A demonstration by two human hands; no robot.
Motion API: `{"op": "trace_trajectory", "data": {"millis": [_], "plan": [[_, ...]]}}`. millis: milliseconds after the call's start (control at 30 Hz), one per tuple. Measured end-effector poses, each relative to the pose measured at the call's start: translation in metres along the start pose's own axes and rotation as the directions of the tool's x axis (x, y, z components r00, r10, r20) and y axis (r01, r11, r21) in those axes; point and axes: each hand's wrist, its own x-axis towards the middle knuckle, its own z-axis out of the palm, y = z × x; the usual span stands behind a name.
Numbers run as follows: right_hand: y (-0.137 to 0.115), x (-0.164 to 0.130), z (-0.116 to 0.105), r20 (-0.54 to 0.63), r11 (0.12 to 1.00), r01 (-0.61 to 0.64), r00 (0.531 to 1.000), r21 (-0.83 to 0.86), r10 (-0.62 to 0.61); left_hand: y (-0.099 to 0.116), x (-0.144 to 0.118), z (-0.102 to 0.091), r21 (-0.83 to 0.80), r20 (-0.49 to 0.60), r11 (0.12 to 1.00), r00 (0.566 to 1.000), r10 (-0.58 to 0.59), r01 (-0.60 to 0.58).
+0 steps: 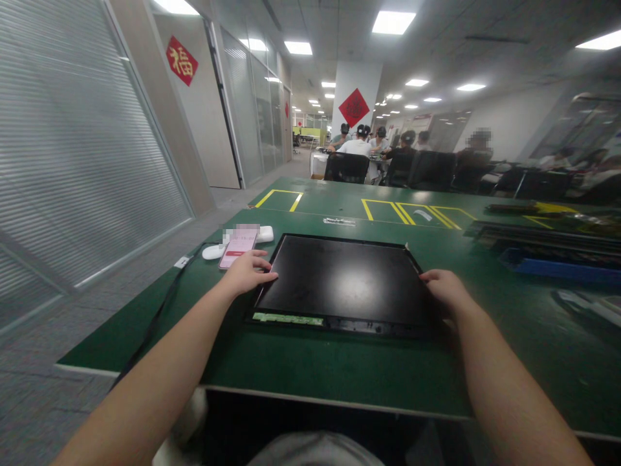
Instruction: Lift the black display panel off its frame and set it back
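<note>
A black LCD screen panel (349, 275) lies face up on the green table in front of me. Along its near edge runs a strip of green circuit board (288, 319). My left hand (248, 272) grips the panel's left edge, with the thumb at the rim and the fingers bent over the side. On the opposite side, my right hand (449, 292) pinches the right edge, its lower fingers partly hidden beneath or behind the rim. Just beyond my left hand, a phone (239, 249) with a pink screen leans on white objects.
Yellow tape outlines (412, 213) mark the far part of the green table (339, 372). To the right lie a blue tray (557, 265) and dark long parts. A black cable (162, 310) crosses the left edge. Several people sit around tables in the background.
</note>
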Motion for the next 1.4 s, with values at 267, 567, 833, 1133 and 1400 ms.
{"op": "trace_trajectory", "data": {"millis": [267, 567, 833, 1133, 1400], "plan": [[-0.003, -0.001, -0.002, 0.005, 0.999, -0.016, 1.000, -0.036, 0.017, 0.002, -0.004, 0.001, -0.050, 0.019, 0.997, 0.998, 0.053, -0.052], [-0.002, -0.003, -0.001, 0.001, 0.999, -0.040, 0.999, 0.000, 0.040, 0.004, -0.001, 0.004, 0.145, -0.022, 0.984, 0.994, 0.111, -0.107], [-0.003, -0.003, -0.002, -0.001, 0.999, 0.007, 1.000, -0.048, -0.007, 0.009, -0.003, 0.007, 0.172, -0.028, 0.981, 0.995, 0.098, -0.092], [-0.002, -0.003, -0.002, 0.002, 1.000, 0.005, 1.000, -0.027, -0.005, 0.010, -0.004, 0.008, 0.227, -0.011, 0.965, 0.991, 0.135, -0.129], [-0.005, -0.005, -0.004, 0.007, 1.000, -0.006, 1.000, -0.029, 0.006, 0.015, -0.007, 0.008, 0.254, -0.024, 0.961, 0.992, 0.120, -0.110]]}}
